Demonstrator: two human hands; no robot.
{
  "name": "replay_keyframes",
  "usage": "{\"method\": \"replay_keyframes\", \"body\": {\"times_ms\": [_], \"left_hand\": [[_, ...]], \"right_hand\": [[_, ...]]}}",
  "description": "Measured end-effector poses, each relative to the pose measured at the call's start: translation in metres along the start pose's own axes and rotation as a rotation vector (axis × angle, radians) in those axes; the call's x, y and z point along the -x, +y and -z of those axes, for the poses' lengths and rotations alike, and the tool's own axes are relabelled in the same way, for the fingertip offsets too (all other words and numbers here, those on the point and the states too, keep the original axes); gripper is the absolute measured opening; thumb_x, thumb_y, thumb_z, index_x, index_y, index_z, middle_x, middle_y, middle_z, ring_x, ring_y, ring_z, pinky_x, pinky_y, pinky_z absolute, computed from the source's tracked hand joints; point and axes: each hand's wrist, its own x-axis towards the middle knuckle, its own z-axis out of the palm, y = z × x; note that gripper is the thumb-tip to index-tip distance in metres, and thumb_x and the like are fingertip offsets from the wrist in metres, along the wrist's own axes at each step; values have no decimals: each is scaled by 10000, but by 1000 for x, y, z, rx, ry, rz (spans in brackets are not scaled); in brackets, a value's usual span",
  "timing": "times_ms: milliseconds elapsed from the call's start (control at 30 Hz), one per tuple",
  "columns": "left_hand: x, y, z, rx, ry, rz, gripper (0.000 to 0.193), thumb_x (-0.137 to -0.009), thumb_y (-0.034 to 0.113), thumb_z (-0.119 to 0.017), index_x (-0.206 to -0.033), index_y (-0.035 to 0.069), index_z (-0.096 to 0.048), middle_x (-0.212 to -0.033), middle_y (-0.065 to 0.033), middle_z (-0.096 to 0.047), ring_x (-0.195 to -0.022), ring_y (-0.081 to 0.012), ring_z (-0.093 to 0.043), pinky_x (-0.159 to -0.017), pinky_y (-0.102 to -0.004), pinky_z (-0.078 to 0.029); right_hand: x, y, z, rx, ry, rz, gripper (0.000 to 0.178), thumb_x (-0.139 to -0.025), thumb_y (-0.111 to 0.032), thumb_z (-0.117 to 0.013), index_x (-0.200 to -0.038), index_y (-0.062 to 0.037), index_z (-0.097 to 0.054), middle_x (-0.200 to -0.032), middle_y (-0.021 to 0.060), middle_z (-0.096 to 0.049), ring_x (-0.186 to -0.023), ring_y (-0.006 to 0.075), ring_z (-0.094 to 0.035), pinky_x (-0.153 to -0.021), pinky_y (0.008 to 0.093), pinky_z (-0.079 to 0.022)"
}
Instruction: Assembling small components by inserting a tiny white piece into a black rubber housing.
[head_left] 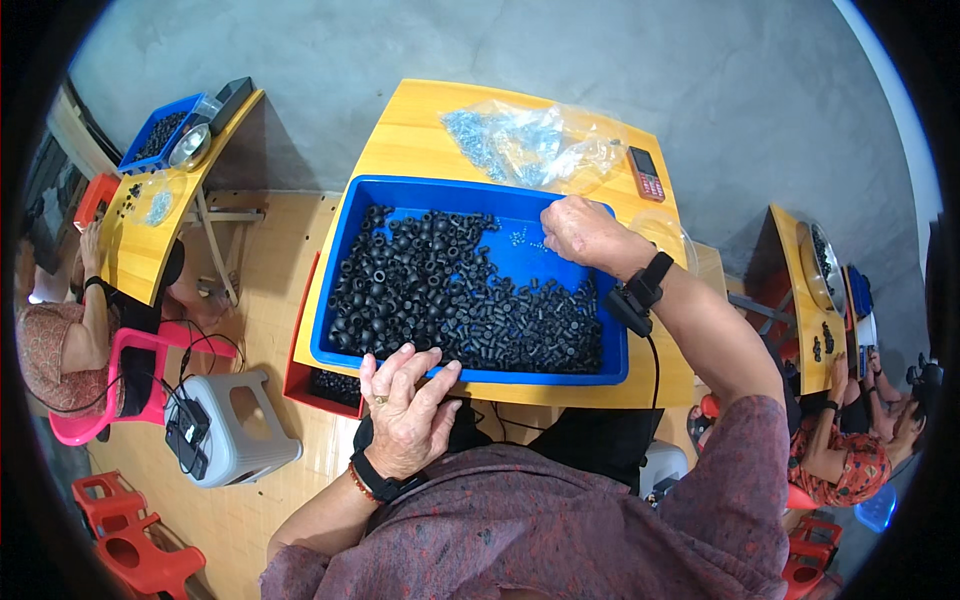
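Observation:
A blue plastic tray (470,378) sits on the yellow wooden table, heaped with small black parts. On its left are round, hollow black caps (400,270); on its right lie smaller black plug-like pieces (545,325). A few tiny clear bits (518,237) are on the bare blue floor near the far side. My left hand (408,405) rests at the tray's near rim, its fingers extended and apart, holding nothing. My right hand (585,235) is curled closed over the far right corner of the tray. Whatever its fingers may hold is hidden.
Beyond the tray lie a clear plastic bag (530,145) of small bluish pieces and a red phone (646,174). A red bin (335,388) with black parts stands below the table's left side. People work at tables left and right. A grey stool (240,425) stands at left.

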Motion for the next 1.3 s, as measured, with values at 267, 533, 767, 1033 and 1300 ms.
{"method": "replay_keyframes", "body": {"times_ms": [267,533,767,1033,1300], "left_hand": [[0,-1,0,4,-5,-5,650,-695,97,-849,-1317,180,-677,-1350,-86,-613,-1373,-343,-488,-1243,-583,-130],[0,-1,-2,-6,3,-4,661,-677,85,-856,-1307,176,-680,-1342,-86,-617,-1376,-343,-488,-1243,-580,-139],[0,-1,-2,-2,5,4,652,-671,84,-857,-1294,178,-690,-1339,-85,-622,-1373,-343,-492,-1244,-576,-138],[0,-1,0,12,-3,0,623,-692,107,-851,-1292,169,-694,-1337,-88,-624,-1375,-342,-487,-1248,-569,-127],[-1,-1,1,37,0,6,599,-706,119,-853,-1283,172,-698,-1330,-86,-628,-1361,-342,-496,-1241,-566,-136]], "right_hand": [[7,10,6,-270,145,21,107,-878,-70,-670,-910,22,-713,-806,193,-711,-736,319,-713,-696,421,-563],[20,9,23,-583,46,-149,149,-910,-120,-671,-865,21,-683,-704,96,-655,-668,181,-680,-619,350,-551],[15,13,21,-600,10,-171,138,-955,-92,-668,-884,26,-684,-724,91,-658,-627,168,-672,-602,332,-553],[11,3,22,-605,106,-149,125,-954,-64,-666,-963,52,-712,-758,126,-681,-666,216,-694,-644,372,-561],[-11,-11,4,-175,68,183,188,-932,-76,-679,-1087,20,-723,-1000,200,-739,-922,382,-704,-826,440,-563]]}}
